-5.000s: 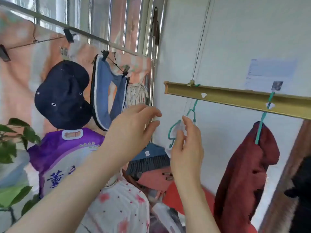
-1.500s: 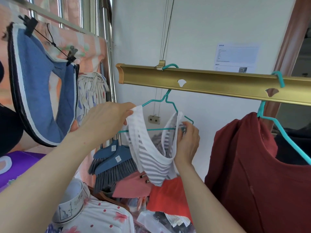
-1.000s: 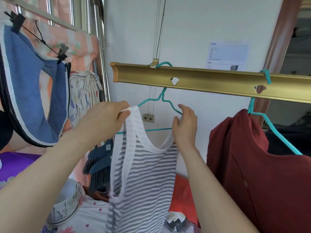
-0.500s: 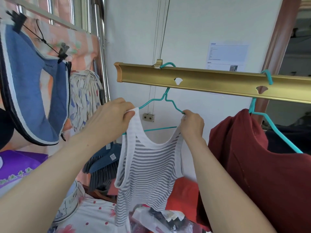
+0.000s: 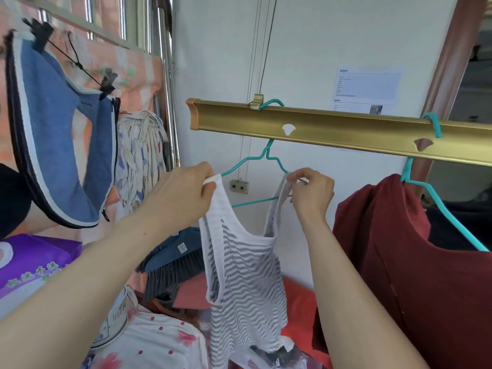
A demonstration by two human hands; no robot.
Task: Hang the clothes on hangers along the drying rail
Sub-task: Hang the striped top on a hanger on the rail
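A gold drying rail [image 5: 332, 126] runs across the upper middle. From it hangs a teal wire hanger [image 5: 262, 155]. A white tank top with grey stripes [image 5: 245, 270] hangs below the hanger, its two straps up at the hanger's arms. My left hand [image 5: 183, 193] pinches the left strap at the hanger's left arm. My right hand [image 5: 311, 193] pinches the right strap at the hanger's right arm. A dark red garment [image 5: 415, 262] hangs on a second teal hanger [image 5: 436, 201] further right on the rail.
A blue bib-like cloth [image 5: 58, 145] is clipped to a window bar at left, with a mop head [image 5: 141, 153] beside it. Below lie a broom [image 5: 170, 265], a purple bag [image 5: 32, 259], a floral cloth [image 5: 159, 342] and red fabric [image 5: 298, 302]. A brown door frame [image 5: 447, 67] stands at right.
Five seconds ago my hands reached toward the bare hanger. Since then the striped top has come up onto it; over the last half second my right hand lifted the right strap at the hanger's arm.
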